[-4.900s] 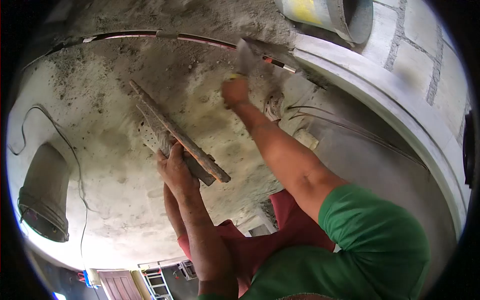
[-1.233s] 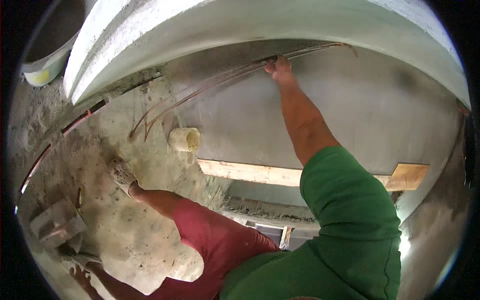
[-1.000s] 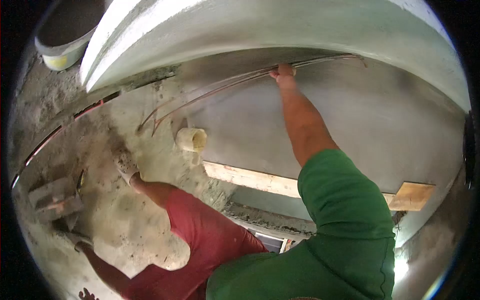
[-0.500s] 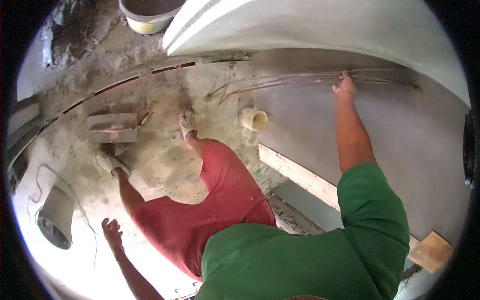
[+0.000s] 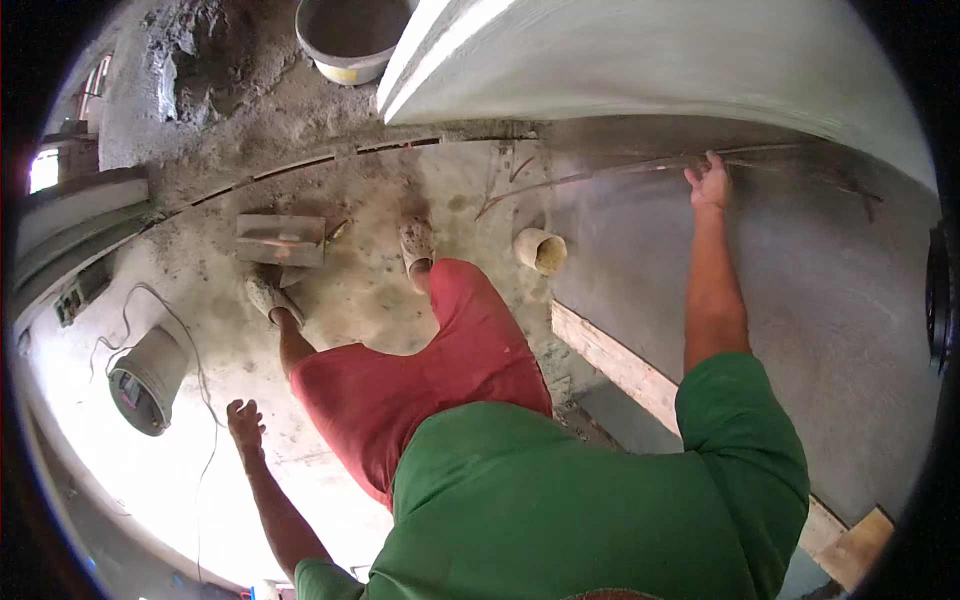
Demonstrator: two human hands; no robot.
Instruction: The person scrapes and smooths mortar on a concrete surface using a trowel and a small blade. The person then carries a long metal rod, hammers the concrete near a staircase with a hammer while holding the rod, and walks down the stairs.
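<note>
My right hand (image 5: 710, 182) reaches out over a smooth grey surface (image 5: 640, 250). Its fingers are closed on a long thin rod or wire (image 5: 590, 177), which spans the surface and hangs past its far-left edge. Its exact kind is hard to make out. Low on the left, my left hand (image 5: 246, 425) hangs in the air with loosely bent fingers apart and nothing in them. A plastering trowel (image 5: 280, 240) lies by one foot, and a pale cylindrical tub (image 5: 541, 250) rests at the edge of the grey surface.
A large grey tub (image 5: 352, 70) stands beyond the slot in the floor. On the left, a tipped bucket (image 5: 150, 380) lies near a loose cable (image 5: 205, 390). A wooden board (image 5: 610, 355) edges the grey surface; a curved white wall (image 5: 640, 70) rises behind it.
The view has shifted, so the floor things sit further right. The thin rod, smeared earlier, swings less and its left end sits lower. My right hand still holds it.
</note>
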